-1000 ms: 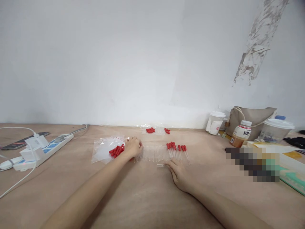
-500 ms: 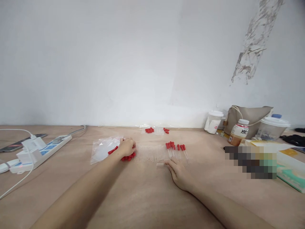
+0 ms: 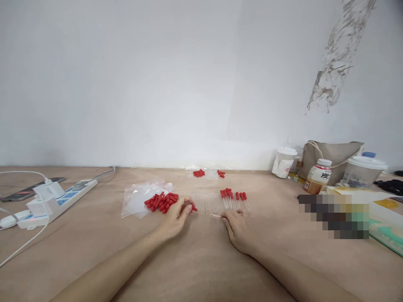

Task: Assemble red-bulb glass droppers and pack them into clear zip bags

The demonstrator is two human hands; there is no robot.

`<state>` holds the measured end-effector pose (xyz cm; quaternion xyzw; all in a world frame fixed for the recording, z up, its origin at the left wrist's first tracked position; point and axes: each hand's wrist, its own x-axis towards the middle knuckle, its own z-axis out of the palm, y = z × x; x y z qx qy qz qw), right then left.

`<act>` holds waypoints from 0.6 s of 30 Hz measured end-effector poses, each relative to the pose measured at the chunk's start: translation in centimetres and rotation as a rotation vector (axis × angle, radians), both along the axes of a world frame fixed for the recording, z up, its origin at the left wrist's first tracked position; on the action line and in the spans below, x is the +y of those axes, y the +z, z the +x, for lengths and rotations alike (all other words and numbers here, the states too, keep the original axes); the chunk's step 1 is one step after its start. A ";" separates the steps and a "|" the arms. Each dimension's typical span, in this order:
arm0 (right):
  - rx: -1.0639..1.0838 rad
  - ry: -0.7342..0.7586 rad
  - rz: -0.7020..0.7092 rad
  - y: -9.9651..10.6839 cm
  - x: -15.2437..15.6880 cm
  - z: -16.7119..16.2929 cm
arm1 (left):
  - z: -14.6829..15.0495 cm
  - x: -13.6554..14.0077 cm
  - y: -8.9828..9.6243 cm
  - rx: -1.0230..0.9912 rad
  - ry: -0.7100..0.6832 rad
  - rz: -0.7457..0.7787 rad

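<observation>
From where I sit, I have the left hand [image 3: 176, 219] pinched narrow on a red bulb [image 3: 194, 208], its end pointing toward the right hand [image 3: 237, 228], whose fingers close over a glass tube [image 3: 215, 216] low on the bench [image 3: 189, 264], one end left poking out, probably so the two can face each other. The loose tubes [image 3: 204, 203] lie side by side between my hands, likely to keep each easy to pick; the capped tubes [image 3: 234, 195] sit at their right, apparently kept apart. The bulb pile [image 3: 161, 202] is heaped at the left, partly over flat clear bags [image 3: 134, 205]; I see nothing inside their bare part. Farther back, more bulbs [image 3: 199, 173] lie on or in clear plastic; I can't tell which. The bottle [image 3: 318, 176] holds amber liquid; the lidded cup [image 3: 285, 163] hides its contents.
</observation>
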<state>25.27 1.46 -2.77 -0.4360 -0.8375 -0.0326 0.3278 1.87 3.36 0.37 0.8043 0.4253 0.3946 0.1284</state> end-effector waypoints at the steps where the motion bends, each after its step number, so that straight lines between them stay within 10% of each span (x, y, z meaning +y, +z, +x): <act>1: 0.012 0.010 -0.011 0.0 0.0 0.0 | 0.2 -0.5 -0.6 -0.093 -0.061 -0.058; 9: 0.081 0.054 -0.065 -0.1 0.2 -0.2 | 0.7 -1.0 -2.6 -0.328 -0.128 -0.312; 18: 0.079 0.110 -0.049 0.2 0.1 -1.3 | 0.6 -1.1 -2.1 -0.034 -0.099 -0.067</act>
